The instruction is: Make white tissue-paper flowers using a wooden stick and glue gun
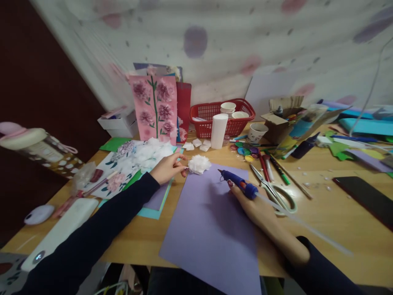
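Pointing fwd-L, axis diag: glue gun (pixel 237 181) in R hand (pixel 260 208).

On the desk (pixel 138 243), the right hand's grip (pixel 257 207) holds a blue glue gun (pixel 236 179) over a purple sheet (pixel 208 241), the left hand's grip (pixel 167 168) is at the edge of a white flower (pixel 199 164), and a red basket (pixel 202 128) holding paper cups (pixel 227 108) stands behind.

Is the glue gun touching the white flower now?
Apart. The head view shows a strip of purple paper between the glue gun tip and the white flower.
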